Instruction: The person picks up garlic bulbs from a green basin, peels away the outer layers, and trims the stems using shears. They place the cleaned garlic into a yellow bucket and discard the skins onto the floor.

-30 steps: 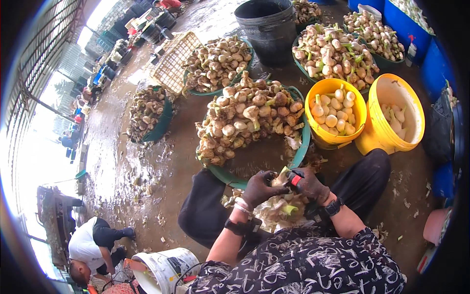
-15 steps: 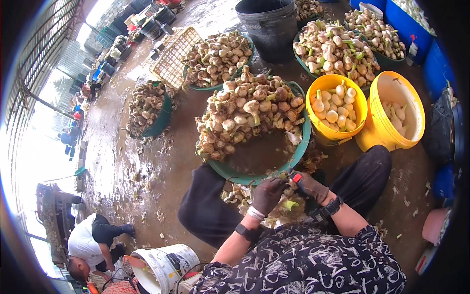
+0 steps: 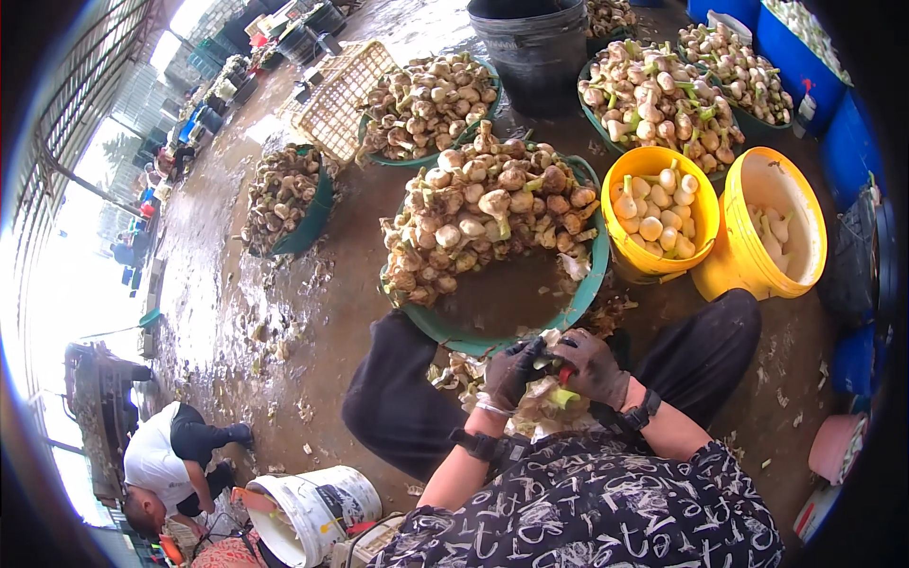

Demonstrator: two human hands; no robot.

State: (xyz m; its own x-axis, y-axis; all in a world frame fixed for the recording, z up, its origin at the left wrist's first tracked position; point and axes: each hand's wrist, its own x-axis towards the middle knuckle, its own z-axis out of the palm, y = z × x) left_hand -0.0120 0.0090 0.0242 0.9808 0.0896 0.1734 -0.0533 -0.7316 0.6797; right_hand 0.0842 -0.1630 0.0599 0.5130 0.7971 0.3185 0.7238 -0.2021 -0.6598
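My left hand (image 3: 511, 371), in a dark glove, is closed on a pale garlic bulb (image 3: 549, 338) over the near rim of a green tub (image 3: 461, 345). Right beside it, my gloved right hand (image 3: 594, 369) is closed around a small tool with a red handle (image 3: 566, 374); its working end is hidden by the fingers. The two hands nearly touch around the bulb. Unpeeled garlic bulbs (image 3: 488, 204) are heaped at the tub's far side. Below my hands lie husks and a cut green stalk (image 3: 562, 398) between my legs.
At the right stand a yellow bucket (image 3: 632, 260) of peeled bulbs and another yellow bucket (image 3: 805, 204) with fewer. Beyond are more garlic tubs, a black bin (image 3: 530, 62) and a cream crate (image 3: 339, 99). At lower left, a person (image 3: 161, 464) bends near a white bucket (image 3: 355, 502).
My right hand has turned, and the red tool has moved down, slightly left. The pale bulb now shows above my left fingers. The whole view has shifted slightly.
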